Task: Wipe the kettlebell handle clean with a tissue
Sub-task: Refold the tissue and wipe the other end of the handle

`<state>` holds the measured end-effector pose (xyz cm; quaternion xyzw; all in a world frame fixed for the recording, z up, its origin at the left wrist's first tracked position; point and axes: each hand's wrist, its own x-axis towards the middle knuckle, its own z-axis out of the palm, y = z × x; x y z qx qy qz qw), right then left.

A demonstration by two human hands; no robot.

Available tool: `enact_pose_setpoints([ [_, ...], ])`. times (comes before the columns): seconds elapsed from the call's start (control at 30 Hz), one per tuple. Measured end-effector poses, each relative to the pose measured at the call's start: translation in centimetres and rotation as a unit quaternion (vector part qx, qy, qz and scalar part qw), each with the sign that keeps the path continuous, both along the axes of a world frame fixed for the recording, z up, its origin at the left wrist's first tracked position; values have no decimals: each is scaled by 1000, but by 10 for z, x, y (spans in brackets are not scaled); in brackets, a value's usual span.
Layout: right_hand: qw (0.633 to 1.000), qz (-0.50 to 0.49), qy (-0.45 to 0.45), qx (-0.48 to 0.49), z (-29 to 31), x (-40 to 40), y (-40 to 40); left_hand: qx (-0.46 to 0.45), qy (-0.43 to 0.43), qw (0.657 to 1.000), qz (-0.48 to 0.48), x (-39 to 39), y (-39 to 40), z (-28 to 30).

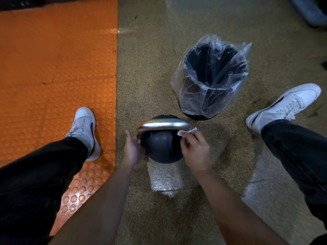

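**Head view: tissue meets the right end of a kettlebell handle**

Head camera looks down between a crouching person's knees at a black kettlebell [163, 147] standing on the speckled floor [148, 68], its polished handle [164, 125] arching over the ball with its long axis running left to right across the frame. The right hand [195, 152] pinches a white tissue [187, 132] between curled fingers and thumb and presses it against the handle's right-hand end, where the bar bends down toward the ball. The left hand [132, 149] rests against the kettlebell's left side, fingers curved around the foot of the handle there, apparently steadying it; how firmly it grips cannot be told. From the tissue, nearly the whole bright bar lies to the left, so the wipe seems to call for a sweep leftward along the arch toward the bracing hand. A black bin [210, 80] lined with a clear plastic bag stands just beyond the kettlebell, to its right, nearer the tissue hand. White trainers flank the scene, the left one on orange studded matting [53, 68]
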<state>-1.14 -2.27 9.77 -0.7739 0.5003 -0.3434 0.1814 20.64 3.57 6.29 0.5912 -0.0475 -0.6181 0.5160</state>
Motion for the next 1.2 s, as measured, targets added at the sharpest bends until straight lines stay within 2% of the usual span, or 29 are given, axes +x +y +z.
enact_pose_setpoints([
  [0.17, 998, -38, 11, 56, -10, -4, 1, -16, 13, 1000, 3, 2, 0, 0],
  [0.33, 999, 5, -23, -29, 4, 1, -2, -11, 11, 1000, 3, -2, 0, 5],
  [0.5, 997, -26, 16, 67, -11, -7, -1, -9, 10, 1000, -1, 0, 1, 5],
  [0.6, 998, -54, -18, 19, -4, -16, -3, -7, 4, 1000, -2, -1, 0, 6],
  [0.67, 1000, -15, -17, -5, 0, -12, -2, -5, -4, 1000, 3, -4, 0, 8],
  [0.77, 999, 37, 18, 32, -11, -2, 2, -7, -1, 1000, 5, -5, -1, 11],
  [0.83, 998, -6, 19, 55, -16, -6, 1, -3, 7, 1000, 5, -3, 0, 9],
  [0.9, 999, -39, -1, 31, -12, -13, 0, -3, 7, 1000, 4, -1, -1, 7],
  [1.03, 999, 26, 5, -22, -1, -1, -1, -9, 12, 1000, 5, -5, -1, 8],
  [1.13, 999, 15, 30, 39, -11, 0, -1, -8, 17, 1000, 6, -2, -1, 6],
  [1.2, 998, -21, 21, 46, -13, -9, -1, -5, 13, 1000, 5, 0, -1, 4],
])
